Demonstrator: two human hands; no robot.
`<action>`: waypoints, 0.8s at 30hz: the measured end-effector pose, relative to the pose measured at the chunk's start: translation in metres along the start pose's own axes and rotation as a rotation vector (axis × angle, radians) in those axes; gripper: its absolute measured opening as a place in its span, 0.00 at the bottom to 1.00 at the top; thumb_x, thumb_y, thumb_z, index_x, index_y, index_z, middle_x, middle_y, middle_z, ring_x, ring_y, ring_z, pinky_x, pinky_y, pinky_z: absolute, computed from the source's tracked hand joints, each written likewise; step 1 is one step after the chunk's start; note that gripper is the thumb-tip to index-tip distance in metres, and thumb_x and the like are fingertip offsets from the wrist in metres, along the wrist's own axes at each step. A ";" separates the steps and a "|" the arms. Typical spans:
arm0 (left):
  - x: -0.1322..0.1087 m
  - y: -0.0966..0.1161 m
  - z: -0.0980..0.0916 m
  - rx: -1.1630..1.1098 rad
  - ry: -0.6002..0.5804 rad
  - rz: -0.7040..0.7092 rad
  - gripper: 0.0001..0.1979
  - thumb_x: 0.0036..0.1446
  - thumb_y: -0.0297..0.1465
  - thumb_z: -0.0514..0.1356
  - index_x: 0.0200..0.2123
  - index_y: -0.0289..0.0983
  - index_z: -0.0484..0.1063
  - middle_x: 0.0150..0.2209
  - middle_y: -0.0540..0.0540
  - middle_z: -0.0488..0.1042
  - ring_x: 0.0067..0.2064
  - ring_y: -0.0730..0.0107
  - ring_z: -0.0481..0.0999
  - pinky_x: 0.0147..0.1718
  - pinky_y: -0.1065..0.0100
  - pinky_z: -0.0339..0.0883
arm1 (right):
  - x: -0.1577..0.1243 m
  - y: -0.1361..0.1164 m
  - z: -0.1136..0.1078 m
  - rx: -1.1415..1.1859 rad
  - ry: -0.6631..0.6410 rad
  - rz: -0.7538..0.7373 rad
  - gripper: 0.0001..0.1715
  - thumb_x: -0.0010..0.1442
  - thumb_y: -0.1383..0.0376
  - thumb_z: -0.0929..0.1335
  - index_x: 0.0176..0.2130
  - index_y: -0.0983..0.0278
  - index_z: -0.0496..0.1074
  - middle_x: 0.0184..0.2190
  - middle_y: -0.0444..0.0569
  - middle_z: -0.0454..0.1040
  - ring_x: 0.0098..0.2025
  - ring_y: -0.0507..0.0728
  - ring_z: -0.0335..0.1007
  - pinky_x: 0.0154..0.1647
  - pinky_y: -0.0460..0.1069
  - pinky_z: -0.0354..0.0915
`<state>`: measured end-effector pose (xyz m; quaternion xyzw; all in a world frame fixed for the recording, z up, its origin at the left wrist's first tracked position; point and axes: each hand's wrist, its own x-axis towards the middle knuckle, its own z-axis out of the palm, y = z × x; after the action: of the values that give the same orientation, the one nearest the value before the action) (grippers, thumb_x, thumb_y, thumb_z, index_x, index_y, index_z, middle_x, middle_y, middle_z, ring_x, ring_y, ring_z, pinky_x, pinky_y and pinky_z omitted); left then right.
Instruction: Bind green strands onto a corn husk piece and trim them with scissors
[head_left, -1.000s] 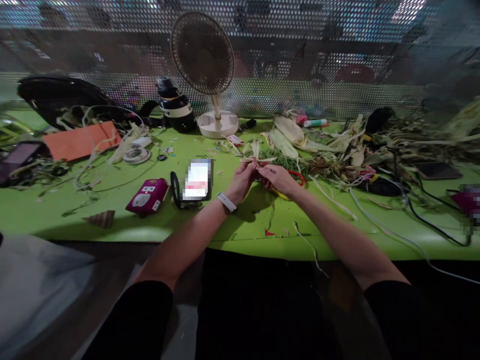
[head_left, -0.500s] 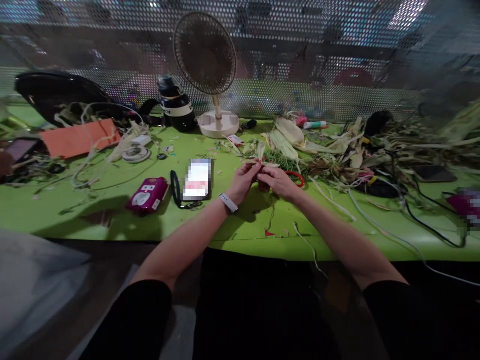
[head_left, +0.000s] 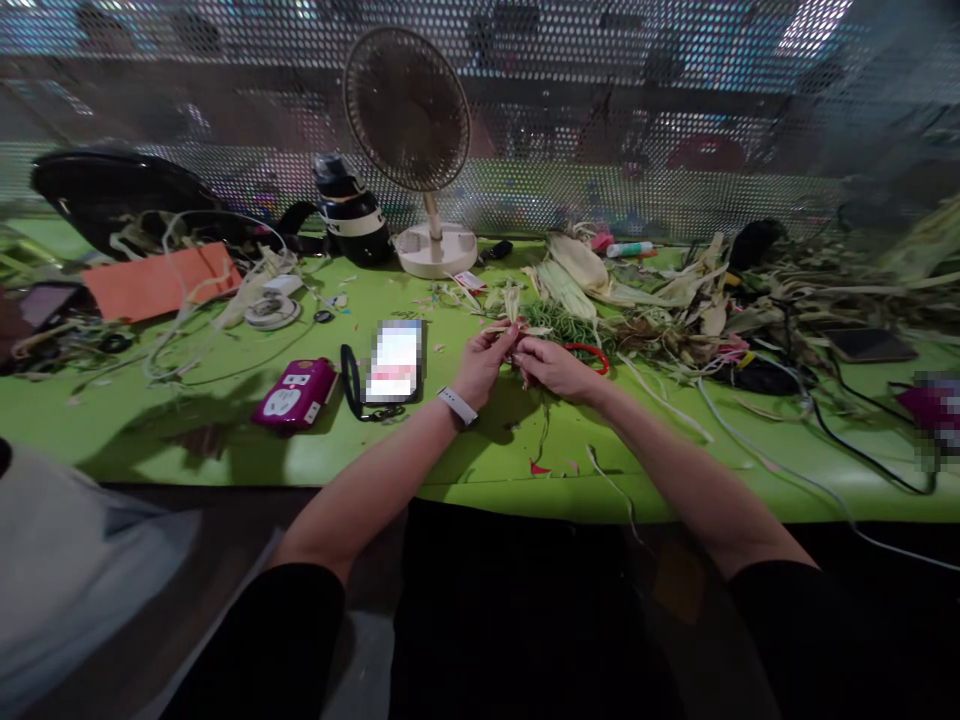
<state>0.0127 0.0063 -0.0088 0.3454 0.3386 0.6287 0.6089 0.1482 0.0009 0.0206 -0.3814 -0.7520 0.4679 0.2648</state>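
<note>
My two hands meet over the green table. My left hand (head_left: 482, 364), with a pale band at the wrist, pinches a pale strip of corn husk (head_left: 512, 302) that stands up from the fingertips. My right hand (head_left: 551, 366) is closed at the lower part of the same piece, its fingertips touching those of the left. What lies between the fingers is partly hidden. Just behind the right hand is a red loop (head_left: 598, 354), like a scissors handle. Thin green stems (head_left: 566, 325) and a larger pale husk (head_left: 574, 290) lie beyond the hands.
Left of my hands lie a phone (head_left: 394, 362) with a black strap and a magenta device (head_left: 297, 394). A fan (head_left: 435, 250), a black bottle (head_left: 356, 228) and an orange sheet (head_left: 165, 283) stand or lie behind. Dried husks (head_left: 675, 300) and cables (head_left: 757, 447) spread rightward.
The husk strip has tilted and shifted slightly left in my fingers. My right fingers have curled in more below it. At the far left, a person's pale clothing has moved further into view.
</note>
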 end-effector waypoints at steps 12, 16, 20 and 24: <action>0.000 0.004 0.000 0.013 -0.005 0.045 0.13 0.42 0.33 0.73 0.30 0.35 0.76 0.30 0.51 0.78 0.33 0.77 0.75 0.36 0.74 0.67 | -0.002 -0.002 0.004 0.011 0.016 -0.001 0.11 0.62 0.62 0.63 0.28 0.62 0.61 0.20 0.38 0.64 0.23 0.49 0.62 0.27 0.45 0.60; -0.001 0.016 0.003 0.007 0.000 0.040 0.14 0.43 0.33 0.72 0.32 0.36 0.73 0.31 0.51 0.77 0.33 0.76 0.76 0.32 0.74 0.67 | -0.003 -0.003 -0.008 0.080 0.113 0.098 0.17 0.60 0.56 0.66 0.26 0.63 0.66 0.16 0.40 0.65 0.20 0.49 0.62 0.24 0.45 0.58; -0.004 0.026 0.006 0.034 0.011 -0.100 0.10 0.52 0.35 0.66 0.34 0.36 0.73 0.25 0.53 0.72 0.28 0.77 0.71 0.29 0.73 0.67 | -0.003 -0.003 -0.019 0.192 0.274 0.230 0.30 0.60 0.43 0.63 0.23 0.63 0.68 0.13 0.43 0.65 0.16 0.50 0.61 0.21 0.47 0.56; -0.005 0.024 0.005 0.090 -0.030 -0.187 0.14 0.55 0.41 0.64 0.33 0.35 0.71 0.22 0.53 0.67 0.22 0.79 0.65 0.20 0.75 0.56 | -0.002 -0.004 -0.015 0.147 0.294 0.226 0.29 0.59 0.42 0.65 0.22 0.63 0.65 0.15 0.42 0.66 0.17 0.49 0.61 0.21 0.46 0.55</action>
<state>0.0039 0.0009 0.0140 0.3484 0.3881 0.5481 0.6539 0.1593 0.0059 0.0303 -0.5071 -0.6213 0.4876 0.3449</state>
